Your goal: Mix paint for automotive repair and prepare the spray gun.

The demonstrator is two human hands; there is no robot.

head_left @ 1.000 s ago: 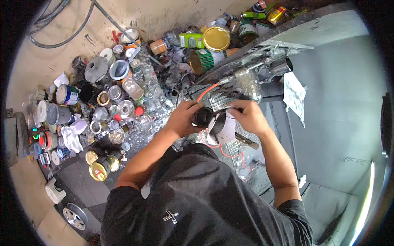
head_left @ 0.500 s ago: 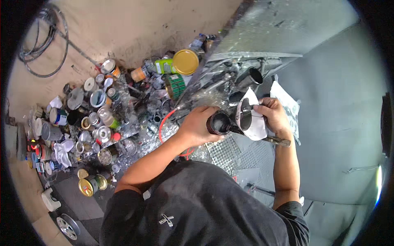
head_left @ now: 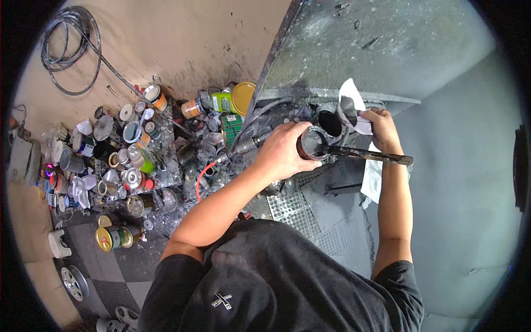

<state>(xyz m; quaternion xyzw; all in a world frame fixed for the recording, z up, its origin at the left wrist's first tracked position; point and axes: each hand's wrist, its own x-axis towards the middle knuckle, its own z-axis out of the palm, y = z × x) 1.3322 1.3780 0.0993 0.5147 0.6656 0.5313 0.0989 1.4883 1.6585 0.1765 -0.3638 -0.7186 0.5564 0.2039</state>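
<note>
My left hand (head_left: 283, 148) is wrapped round a small round can (head_left: 311, 145) with dark, wet-looking contents. A long, paint-crusted stick (head_left: 373, 154) leans out of its mouth and passes over my right wrist. In my right hand (head_left: 381, 128), pinched between thumb and fingers, is a white paper paint strainer (head_left: 350, 95) with a dark stained patch. The strainer is held beyond the can and apart from it. Just beside its lower edge stands an open dark container (head_left: 330, 123); its depth cannot be made out.
Several paint tins and jars crowd the left, among them a gold-lidded tin (head_left: 243, 98) and a green tin (head_left: 231, 130). A red hose (head_left: 203, 180) runs near my left forearm. A spattered grey panel (head_left: 354, 50) rises ahead. White sheets (head_left: 373, 180) hang below my right wrist.
My right hand has carried the strainer away from the can's mouth, forward and toward the dark container. The stick now shows at greater length across my right wrist. My view has shifted.
</note>
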